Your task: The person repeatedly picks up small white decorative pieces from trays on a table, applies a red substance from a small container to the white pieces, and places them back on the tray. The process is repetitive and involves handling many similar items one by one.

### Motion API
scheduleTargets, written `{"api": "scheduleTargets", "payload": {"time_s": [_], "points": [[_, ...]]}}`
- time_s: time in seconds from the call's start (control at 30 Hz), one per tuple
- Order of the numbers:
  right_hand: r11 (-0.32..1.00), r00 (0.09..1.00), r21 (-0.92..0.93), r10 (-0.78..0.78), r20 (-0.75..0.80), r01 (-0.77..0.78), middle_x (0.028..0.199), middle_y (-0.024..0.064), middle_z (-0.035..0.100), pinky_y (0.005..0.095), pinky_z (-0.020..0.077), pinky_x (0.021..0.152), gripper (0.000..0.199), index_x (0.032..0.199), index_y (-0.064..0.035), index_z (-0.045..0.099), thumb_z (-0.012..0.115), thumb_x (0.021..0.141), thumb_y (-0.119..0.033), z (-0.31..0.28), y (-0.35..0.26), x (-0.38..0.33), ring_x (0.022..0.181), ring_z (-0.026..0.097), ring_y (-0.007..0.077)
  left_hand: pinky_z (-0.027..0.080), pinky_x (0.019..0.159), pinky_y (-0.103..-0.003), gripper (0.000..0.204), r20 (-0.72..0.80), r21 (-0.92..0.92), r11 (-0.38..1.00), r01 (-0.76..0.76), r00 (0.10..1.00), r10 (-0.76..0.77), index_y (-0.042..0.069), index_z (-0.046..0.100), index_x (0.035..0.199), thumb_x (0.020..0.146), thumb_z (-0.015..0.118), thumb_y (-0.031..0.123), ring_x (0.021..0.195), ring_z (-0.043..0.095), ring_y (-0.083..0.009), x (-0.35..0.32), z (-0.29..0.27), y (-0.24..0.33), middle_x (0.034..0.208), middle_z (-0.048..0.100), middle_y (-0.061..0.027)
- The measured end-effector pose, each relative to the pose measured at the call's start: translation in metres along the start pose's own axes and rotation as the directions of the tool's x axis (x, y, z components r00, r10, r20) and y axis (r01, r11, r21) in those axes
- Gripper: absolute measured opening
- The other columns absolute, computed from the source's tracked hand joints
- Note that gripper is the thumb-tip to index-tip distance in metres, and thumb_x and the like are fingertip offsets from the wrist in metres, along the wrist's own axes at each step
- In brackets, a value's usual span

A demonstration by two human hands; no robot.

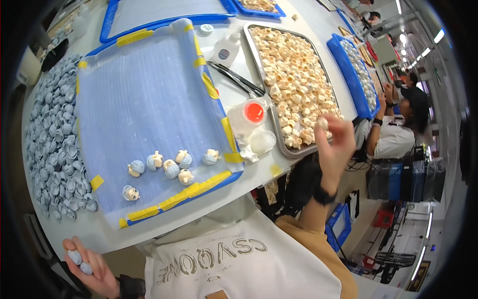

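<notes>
Two pale-blue shells (pixel 74 257), small, rounded, tucked in the curled fingers of the left hand (pixel 94 271). More of the same in a loose heap (pixel 56 149) on the table's left, many cupped, jumbled at all angles. One cream part (pixel 322 122) pinched in the right hand (pixel 335 147). Many like it, hollow, tumbled, filling the metal tray. Seven heads (pixel 186 177), cream with blue caps, scattered on the sheet's near end, variously turned, some close together.

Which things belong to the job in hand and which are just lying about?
Likely job:
blue pieces in left fingers
cream piece in right fingers
blue pile
metal tray of cream pieces
lined tray

Apparently lying about:
white bottle
black tweezers
</notes>
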State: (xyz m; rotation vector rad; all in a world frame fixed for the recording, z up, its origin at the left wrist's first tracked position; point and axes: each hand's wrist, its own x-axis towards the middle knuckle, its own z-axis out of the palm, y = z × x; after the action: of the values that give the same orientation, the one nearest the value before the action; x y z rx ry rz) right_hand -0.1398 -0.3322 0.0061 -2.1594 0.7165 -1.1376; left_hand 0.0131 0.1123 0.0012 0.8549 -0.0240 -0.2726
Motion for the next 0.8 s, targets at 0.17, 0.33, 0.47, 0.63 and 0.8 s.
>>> {"api": "scheduleTargets", "payload": {"time_s": [0.17, 0.33, 0.47, 0.63, 0.8], "points": [[0.671, 0.726, 0.74, -0.53, 0.438, 0.044, 0.096, 0.017, 0.064, 0.0292, 0.0504, 0.062, 0.024, 0.094, -0.0008, 0.064, 0.067, 0.07, -0.002, 0.048, -0.109, -0.048, 0.081, 0.063, 0.0278, 0.032, 0.032, -0.018, 0.026, 0.428, 0.078, 0.881, 0.467, 0.782, -0.452, -0.001, 0.036, 0.099, 0.094, 0.042, 0.024, 0.035, 0.041, -0.012, 0.007, 0.055, -0.032, 0.083, 0.053, -0.0208], [0.621, 0.762, 0.713, -0.619, 0.191, 0.326, 0.097, 0.013, 0.066, 0.0329, 0.0493, 0.063, 0.019, 0.089, -0.003, 0.064, 0.07, 0.072, -0.009, 0.112, -0.148, -0.072, 0.078, 0.062, 0.0272, 0.041, 0.046, -0.022, 0.03, 0.499, 0.422, 0.725, 0.545, 0.528, -0.687, -0.002, 0.049, 0.111, 0.091, 0.047, 0.021, 0.056, 0.052, -0.0111, 0.024, 0.077, -0.05, 0.093, 0.056, -0.0131], [0.688, 0.759, 0.634, -0.607, 0.235, 0.353, 0.099, 0.014, 0.065, 0.0325, 0.048, 0.065, 0.02, 0.089, -0.0031, 0.064, 0.07, 0.072, -0.012, 0.112, -0.137, -0.075, 0.08, 0.062, 0.0283, 0.042, 0.06, -0.024, 0.04, 0.427, 0.397, 0.706, 0.587, 0.562, -0.708, -0.002, 0.049, 0.114, 0.086, 0.058, 0.025, 0.073, 0.053, -0.0118, 0.025, 0.073, -0.05, 0.097, 0.055, -0.0071], [0.71, 0.788, 0.634, -0.563, 0.25, 0.307, 0.099, 0.0125, 0.059, 0.0357, 0.0457, 0.067, 0.028, 0.09, -0.0001, 0.057, 0.068, 0.065, -0.006, 0.111, -0.135, -0.078, 0.084, 0.057, 0.0288, 0.039, 0.07, -0.025, 0.038, 0.366, 0.401, 0.816, 0.417, 0.744, -0.559, 0.0, 0.053, 0.101, 0.076, 0.071, 0.021, 0.081, 0.051, -0.0128, 0.018, 0.084, -0.059, 0.094, 0.055, -0.0064], [0.64, 0.708, 0.768, -0.56, 0.431, 0.039, 0.093, 0.0124, 0.061, 0.0324, 0.0435, 0.064, 0.026, 0.091, 0.0017, 0.061, 0.071, 0.069, -0.009, 0.097, -0.13, -0.069, 0.076, 0.055, 0.0248, 0.038, 0.063, -0.023, 0.03, 0.523, 0.442, 0.814, 0.378, 0.629, -0.576, 0.002, 0.056, 0.091, 0.072, 0.075, 0.016, 0.072, 0.051, -0.0098, 0.029, 0.078, -0.058, 0.081, 0.057, -0.0041]]}}
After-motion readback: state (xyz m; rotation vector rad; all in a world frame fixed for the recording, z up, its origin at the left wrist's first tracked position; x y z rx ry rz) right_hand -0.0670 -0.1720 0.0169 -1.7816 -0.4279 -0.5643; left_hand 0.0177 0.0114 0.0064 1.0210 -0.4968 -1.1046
